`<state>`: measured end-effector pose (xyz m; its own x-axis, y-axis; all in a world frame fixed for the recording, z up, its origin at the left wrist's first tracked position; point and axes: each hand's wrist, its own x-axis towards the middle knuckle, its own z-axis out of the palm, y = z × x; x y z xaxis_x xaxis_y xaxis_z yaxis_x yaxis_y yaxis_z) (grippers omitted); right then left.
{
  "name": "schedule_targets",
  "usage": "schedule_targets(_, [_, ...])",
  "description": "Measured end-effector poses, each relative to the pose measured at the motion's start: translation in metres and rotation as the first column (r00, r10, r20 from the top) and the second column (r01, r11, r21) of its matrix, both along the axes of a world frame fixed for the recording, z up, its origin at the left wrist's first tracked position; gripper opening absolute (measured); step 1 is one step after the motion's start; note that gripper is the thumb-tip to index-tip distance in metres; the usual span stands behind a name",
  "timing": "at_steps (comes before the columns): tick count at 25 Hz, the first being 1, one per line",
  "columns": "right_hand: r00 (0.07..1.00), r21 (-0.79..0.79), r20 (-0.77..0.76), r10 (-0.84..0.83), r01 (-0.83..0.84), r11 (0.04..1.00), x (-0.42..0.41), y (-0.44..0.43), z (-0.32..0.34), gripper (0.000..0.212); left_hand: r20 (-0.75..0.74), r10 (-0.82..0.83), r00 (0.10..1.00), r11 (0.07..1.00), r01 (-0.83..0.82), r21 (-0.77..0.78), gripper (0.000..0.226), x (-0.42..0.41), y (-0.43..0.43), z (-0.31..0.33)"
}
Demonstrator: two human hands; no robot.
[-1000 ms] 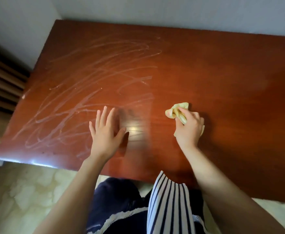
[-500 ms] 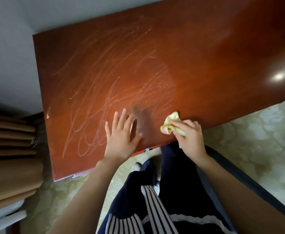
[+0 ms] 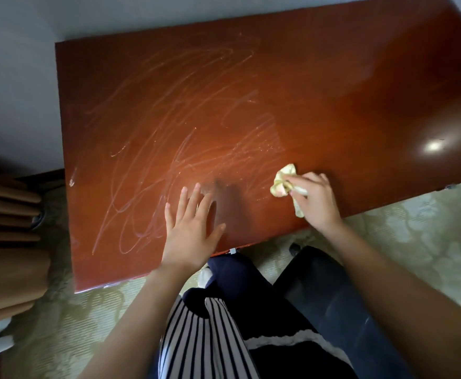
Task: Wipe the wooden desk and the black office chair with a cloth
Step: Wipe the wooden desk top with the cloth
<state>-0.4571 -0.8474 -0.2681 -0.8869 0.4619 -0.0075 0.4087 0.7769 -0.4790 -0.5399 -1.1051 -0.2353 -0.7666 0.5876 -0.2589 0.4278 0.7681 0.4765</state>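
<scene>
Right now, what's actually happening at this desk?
A person is wiping the wooden desk. The right hand grips a crumpled yellow cloth against the top near its front edge, while the left hand lies flat on the wood, fingers spread. Pale smeary streaks cover the desk's left half. The black chair below is untouched by either hand.

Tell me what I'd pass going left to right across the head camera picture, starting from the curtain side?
brown curtain → left hand → yellow cloth → right hand → shiny light spot
</scene>
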Motion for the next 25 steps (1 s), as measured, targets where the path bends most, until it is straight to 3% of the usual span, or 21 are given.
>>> schedule_targets(4, [0.981, 0.047, 0.107, -0.159, 0.155, 0.987, -0.065, 0.056, 0.001, 0.037, -0.033, -0.078, 0.996, 0.997, 0.077, -0.028, 0.067, -0.014, 0.034, 0.0])
schedule_targets(10, [0.946, 0.086, 0.105, -0.308, 0.3, 0.95, -0.12, 0.062, -0.006, 0.035, -0.055, -0.112, 0.992, 0.958, 0.093, -0.273, 0.091, -0.031, 0.058, -0.019])
schedule_targets(15, [0.993, 0.008, 0.07, -0.099, 0.098, 0.995, -0.102, 0.011, -0.008, 0.04, 0.016, -0.087, 0.996, 0.955, 0.088, -0.283, 0.105, -0.015, 0.038, -0.023])
schedule_targets(20, [0.997, -0.067, 0.018, 0.07, -0.069, 0.995, -0.076, -0.052, -0.002, 0.043, -0.01, -0.191, 0.982, 0.908, 0.172, -0.383, 0.117, -0.01, 0.012, -0.022])
schedule_targets(25, [0.99, -0.171, 0.004, 0.142, -0.14, 0.975, -0.024, -0.105, 0.001, 0.044, -0.027, -0.262, 0.965, 0.853, 0.218, -0.475, 0.117, -0.013, -0.004, -0.025])
